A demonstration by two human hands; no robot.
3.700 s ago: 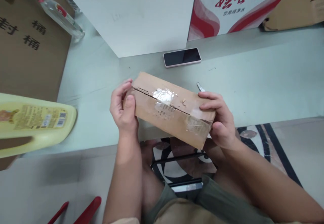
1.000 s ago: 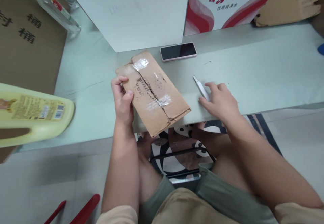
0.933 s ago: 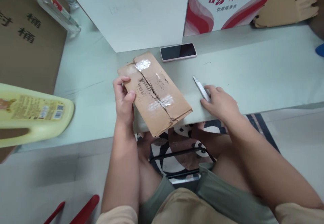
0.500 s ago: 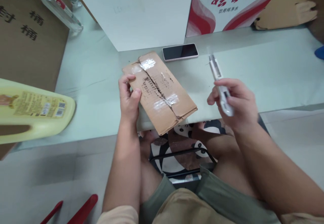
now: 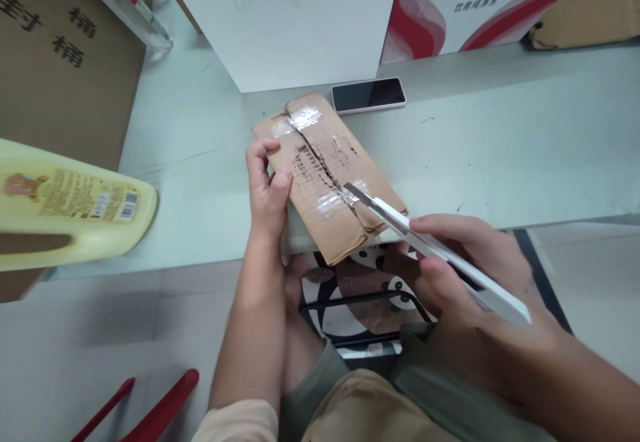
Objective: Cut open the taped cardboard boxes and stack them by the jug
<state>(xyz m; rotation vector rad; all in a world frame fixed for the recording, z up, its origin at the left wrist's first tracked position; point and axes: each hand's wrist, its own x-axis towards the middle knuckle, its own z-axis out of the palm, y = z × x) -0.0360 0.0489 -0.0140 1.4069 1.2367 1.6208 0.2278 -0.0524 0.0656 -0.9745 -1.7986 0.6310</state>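
My left hand [image 5: 269, 192] grips the left edge of a flat cardboard box [image 5: 320, 195], thumb on top. Two strips of shiny clear tape cross the dark, torn seam that runs lengthwise along it. The box is tilted at the table's front edge, its near corner over my lap. In my right hand [image 5: 465, 269] is a white utility knife [image 5: 450, 255], thumb and fingers closed on its handle. Its bared blade points left, over the tape strip at the near end of the seam. Whether the tip touches the tape I cannot tell.
A phone [image 5: 369, 95] lies just behind the box on the pale green table [image 5: 200, 182]. White cartons [image 5: 310, 22] stand at the back. A yellow jug [image 5: 75, 209] is at left, with a clear bottle [image 5: 130, 9] beyond. Folded cardboard [image 5: 585, 9] lies at back right.
My right hand has come nearer and turned the knife from pointing away to pointing left, bringing its blade over the box. The left hand keeps its grip; the view has shifted slightly.
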